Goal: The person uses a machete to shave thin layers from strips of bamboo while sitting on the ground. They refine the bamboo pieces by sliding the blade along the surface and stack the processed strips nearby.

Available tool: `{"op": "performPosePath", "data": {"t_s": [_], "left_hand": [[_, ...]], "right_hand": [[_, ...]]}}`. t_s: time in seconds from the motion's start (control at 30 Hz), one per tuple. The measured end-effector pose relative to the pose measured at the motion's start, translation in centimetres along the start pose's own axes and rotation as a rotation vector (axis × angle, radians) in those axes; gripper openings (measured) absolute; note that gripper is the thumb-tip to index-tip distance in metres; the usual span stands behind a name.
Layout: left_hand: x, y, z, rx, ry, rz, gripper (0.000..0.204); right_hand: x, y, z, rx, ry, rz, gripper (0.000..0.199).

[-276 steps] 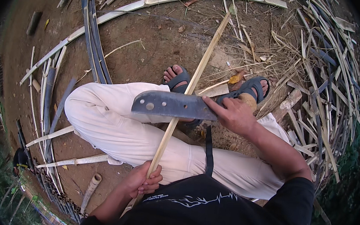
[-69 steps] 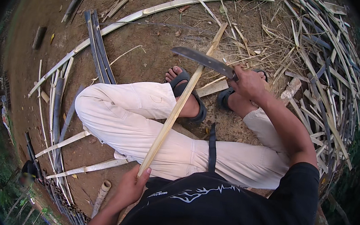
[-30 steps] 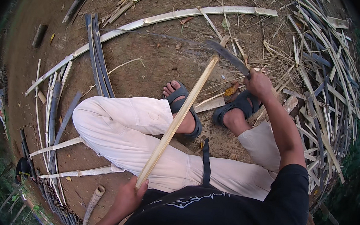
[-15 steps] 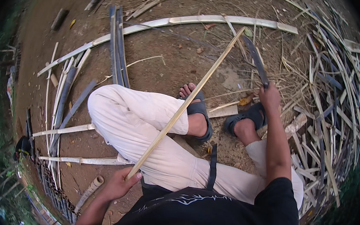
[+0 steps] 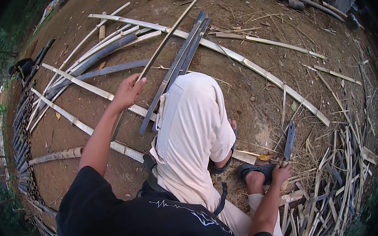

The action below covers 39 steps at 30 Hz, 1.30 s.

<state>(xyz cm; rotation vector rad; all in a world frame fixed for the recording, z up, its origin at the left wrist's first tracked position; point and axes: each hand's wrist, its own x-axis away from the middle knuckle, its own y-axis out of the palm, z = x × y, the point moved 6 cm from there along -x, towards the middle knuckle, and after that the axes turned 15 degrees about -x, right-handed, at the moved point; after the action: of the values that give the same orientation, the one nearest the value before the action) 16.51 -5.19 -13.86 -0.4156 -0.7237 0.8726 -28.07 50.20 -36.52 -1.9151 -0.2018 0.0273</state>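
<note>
Out to the left, my left hand (image 5: 128, 94) is closed around a long thin bamboo strip (image 5: 175, 28). One end of the strip rises toward the far edge of the view, and the other runs down below my fist. My right hand (image 5: 281, 172) grips the handle of a machete (image 5: 290, 139), its dark blade pointing away from me beside my right sandal (image 5: 256, 171). Strip and blade are well apart. A short piece of split bamboo (image 5: 243, 157) lies on the ground between my feet.
Dark bamboo slats (image 5: 178, 62) lie across a long pale split bamboo length (image 5: 231, 54) ahead. More split lengths (image 5: 81, 82) fan out at left. A heap of strips and offcuts (image 5: 327, 195) fills the right side. Cut bamboo tubes (image 5: 24, 147) line the far left.
My left hand has swung the bamboo strip outward and to the left, away from the machete. The machete has come lower, nearer my right foot. The view has turned and my knee stands raised.
</note>
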Motion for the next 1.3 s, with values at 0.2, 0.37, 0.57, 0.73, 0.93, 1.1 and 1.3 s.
{"op": "performPosePath", "data": {"t_s": [0.2, 0.37, 0.57, 0.73, 0.93, 1.1, 1.3], "left_hand": [[-5.2, 8.2, -11.2, 0.320, -0.101, -0.208, 0.033], [-5.0, 12.3, -13.8, 0.540, -0.141, -0.388, 0.038], [-6.8, 17.0, -13.3, 0.587, -0.128, -0.459, 0.045], [-9.1, 19.5, -13.0, -0.715, 0.033, 0.122, 0.026], [-6.6, 18.0, -10.7, -0.805, 0.106, 0.573, 0.030], [-10.3, 21.1, -13.4, -0.919, 0.027, 0.252, 0.032], [-9.4, 21.4, -11.4, -0.631, 0.099, 0.201, 0.032]], "right_hand": [[2.1, -0.5, 1.9, -0.081, -0.041, -0.038, 0.070], [5.5, -0.6, -0.2, -0.095, -0.058, -0.046, 0.066], [8.0, -0.9, -1.1, -0.109, -0.078, -0.070, 0.066], [9.4, -1.4, -0.9, -0.098, -0.065, -0.078, 0.065], [10.1, -1.5, -1.1, -0.108, -0.062, -0.088, 0.065], [10.7, -1.9, -0.7, -0.109, -0.043, -0.079, 0.064], [10.3, -1.4, -1.2, -0.123, -0.053, -0.092, 0.064]]}}
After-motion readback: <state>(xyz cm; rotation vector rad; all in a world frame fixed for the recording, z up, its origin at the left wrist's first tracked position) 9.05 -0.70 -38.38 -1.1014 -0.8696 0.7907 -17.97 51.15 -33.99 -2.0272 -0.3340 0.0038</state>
